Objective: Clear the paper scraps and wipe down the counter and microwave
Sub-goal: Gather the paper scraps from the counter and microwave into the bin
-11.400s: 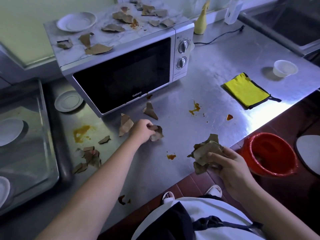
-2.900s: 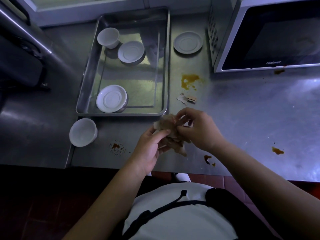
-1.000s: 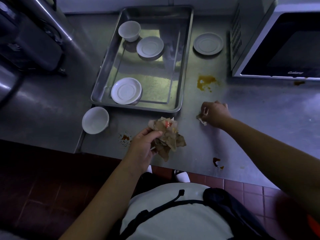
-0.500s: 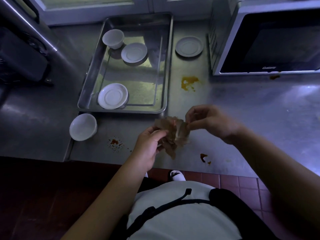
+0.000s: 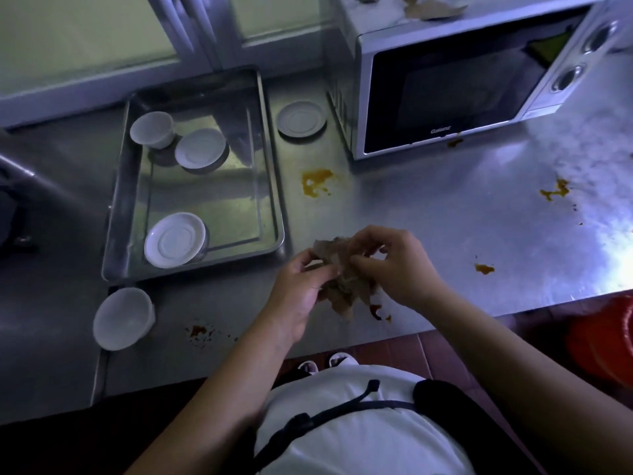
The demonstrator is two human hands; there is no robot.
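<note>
Over the front edge of the counter (image 5: 445,214), my left hand (image 5: 298,289) cups the wad of paper scraps (image 5: 342,286) while my right hand (image 5: 394,265), back from its reach beside the tray (image 5: 279,207), pinches the last loose piece into it. This stretch looks picked clean to me; the torn pieces (image 5: 431,10) on the microwave (image 5: 445,97) and the stains (image 5: 315,181) are left.

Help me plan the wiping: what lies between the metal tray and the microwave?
Head view: a white saucer sits on the counter between metal tray and microwave, with an orange stain nearer the person.
</note>
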